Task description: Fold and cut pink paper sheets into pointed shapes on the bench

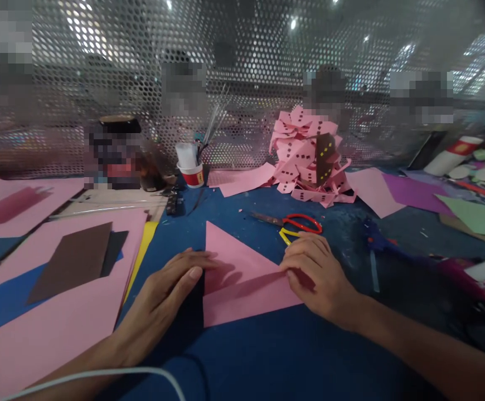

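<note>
Head view: the left hand (161,289), loosely extended, rests on the left edge of the pink paper (242,303); the right hand (315,273) pinches its right corner; it lies (partly folded) on the blue table (259,359).

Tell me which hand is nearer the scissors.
Right. The right hand is by the handle end of the scissors; the left hand is farther off, at the left side of the pink paper.

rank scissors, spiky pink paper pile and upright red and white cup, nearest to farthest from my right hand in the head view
1. Scissors: just beyond the right hand.
2. Spiky pink paper pile: straight ahead, farther back.
3. Upright red and white cup: at the back, well left.
</note>
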Motion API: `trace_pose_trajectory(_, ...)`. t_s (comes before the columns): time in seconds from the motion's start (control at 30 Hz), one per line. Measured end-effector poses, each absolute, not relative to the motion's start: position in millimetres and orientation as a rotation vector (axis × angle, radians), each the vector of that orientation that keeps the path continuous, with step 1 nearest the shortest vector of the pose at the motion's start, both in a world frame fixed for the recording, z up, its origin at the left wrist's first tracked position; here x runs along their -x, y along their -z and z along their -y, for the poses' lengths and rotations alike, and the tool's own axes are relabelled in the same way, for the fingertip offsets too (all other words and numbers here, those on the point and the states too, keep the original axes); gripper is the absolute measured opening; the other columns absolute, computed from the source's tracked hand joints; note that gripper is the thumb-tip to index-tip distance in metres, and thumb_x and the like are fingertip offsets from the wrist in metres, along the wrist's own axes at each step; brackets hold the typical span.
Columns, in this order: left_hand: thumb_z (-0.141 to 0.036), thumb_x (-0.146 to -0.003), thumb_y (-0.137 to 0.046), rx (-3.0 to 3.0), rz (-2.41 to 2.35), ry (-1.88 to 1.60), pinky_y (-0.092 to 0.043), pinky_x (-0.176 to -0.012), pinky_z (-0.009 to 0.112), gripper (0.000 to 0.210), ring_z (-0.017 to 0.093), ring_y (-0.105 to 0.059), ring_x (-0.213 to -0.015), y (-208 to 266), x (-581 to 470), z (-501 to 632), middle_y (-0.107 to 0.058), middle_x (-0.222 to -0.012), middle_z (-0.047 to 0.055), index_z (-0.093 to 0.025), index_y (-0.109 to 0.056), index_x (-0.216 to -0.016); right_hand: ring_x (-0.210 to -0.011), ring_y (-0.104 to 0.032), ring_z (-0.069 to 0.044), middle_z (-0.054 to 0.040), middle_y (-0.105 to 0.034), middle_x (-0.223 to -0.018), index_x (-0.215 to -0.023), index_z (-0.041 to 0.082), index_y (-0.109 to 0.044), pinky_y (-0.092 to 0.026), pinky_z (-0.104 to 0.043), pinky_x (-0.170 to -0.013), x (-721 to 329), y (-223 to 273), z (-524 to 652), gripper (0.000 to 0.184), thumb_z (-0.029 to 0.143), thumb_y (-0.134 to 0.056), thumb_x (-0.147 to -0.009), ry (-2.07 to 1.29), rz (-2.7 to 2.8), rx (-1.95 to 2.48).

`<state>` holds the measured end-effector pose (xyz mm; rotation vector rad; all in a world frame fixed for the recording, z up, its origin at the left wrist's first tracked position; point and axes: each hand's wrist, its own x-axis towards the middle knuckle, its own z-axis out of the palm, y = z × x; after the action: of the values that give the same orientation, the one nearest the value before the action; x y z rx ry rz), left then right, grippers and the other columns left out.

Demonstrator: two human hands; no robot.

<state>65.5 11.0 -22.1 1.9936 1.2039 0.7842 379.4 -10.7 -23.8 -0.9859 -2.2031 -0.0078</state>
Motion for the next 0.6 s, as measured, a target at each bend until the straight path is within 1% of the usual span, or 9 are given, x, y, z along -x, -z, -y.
trace_pose_trajectory(0.1, -0.045, -0.101, -0.045, -2.017, -1.207, -0.789, -0.026, -0.123, 0.047, 0.031, 0.024, -0.054, -0.129, 21, -68, -11, -0.066, -0.131, -0.001, -0.030, -0.069, -0.114, -0.098, -0.056, -0.022, -0.0054, -0.060, -0.097, -0.101, 0.023, -0.067, -0.042, -0.046, -0.096, -381, 16, 13, 0.024, 0.005, -0.061, -0.085, 0.153, 2.198, 1.000)
trace_pose_trajectory(0.2, -0.043, -0.101, -0.047, -2.086, -1.200, -0.799, -0.035, -0.117, 0.043, 0.028, 0.023, -0.055, -0.127, 20, -71, -11, -0.066, -0.130, -0.001, -0.031, -0.067, -0.116, -0.086, -0.055, -0.020, -0.0025, -0.059, -0.085, -0.100, 0.026, -0.070, -0.039, -0.046, -0.092, -383, 6, 17, 0.026, 0.005, -0.064, -0.085, 0.352, 2.210, 1.000)
trace_pose_trajectory(0.3, -0.043, -0.100, -0.049, -2.158, -1.214, -0.827, -0.042, -0.112, 0.042, 0.028, 0.023, -0.054, -0.128, 19, -73, -11, -0.065, -0.130, 0.001, -0.030, -0.065, -0.119, -0.075, -0.055, -0.017, 0.0010, -0.061, -0.075, -0.101, 0.024, -0.069, -0.035, -0.045, -0.087, -385, -3, 20, 0.025, 0.004, -0.063, -0.086, 0.451, 2.250, 0.944)
trace_pose_trajectory(0.37, -0.043, -0.099, -0.050, -2.217, -1.228, -0.850, -0.041, -0.113, 0.042, 0.029, 0.024, -0.052, -0.130, 19, -73, -13, -0.063, -0.134, 0.001, -0.031, -0.063, -0.122, -0.073, -0.056, -0.016, 0.0015, -0.062, -0.074, -0.104, 0.022, -0.068, -0.034, -0.042, -0.082, -386, -6, 21, 0.023, 0.006, -0.063, -0.088, 0.428, 2.256, 0.898)
trace_pose_trajectory(0.47, -0.043, -0.100, -0.048, -2.313, -1.260, -0.843, -0.037, -0.116, 0.045, 0.035, 0.024, -0.047, -0.136, 19, -72, -20, -0.056, -0.142, 0.002, -0.031, -0.057, -0.132, -0.071, -0.058, -0.014, 0.0009, -0.064, -0.075, -0.110, 0.020, -0.067, -0.033, -0.037, -0.074, -387, -7, 20, 0.027, 0.005, -0.063, -0.088, 0.382, 2.218, 0.854)
trace_pose_trajectory(0.6, -0.046, -0.100, -0.045, -2.394, -1.334, -0.771, -0.033, -0.118, 0.051, 0.043, 0.027, -0.041, -0.141, 12, -78, -32, -0.052, -0.148, 0.004, -0.030, -0.050, -0.140, -0.062, -0.054, -0.013, 0.0028, -0.060, -0.068, -0.117, 0.020, -0.065, -0.032, -0.035, -0.068, -390, -7, 18, 0.033, 0.003, -0.062, -0.088, 0.331, 2.182, 0.830)
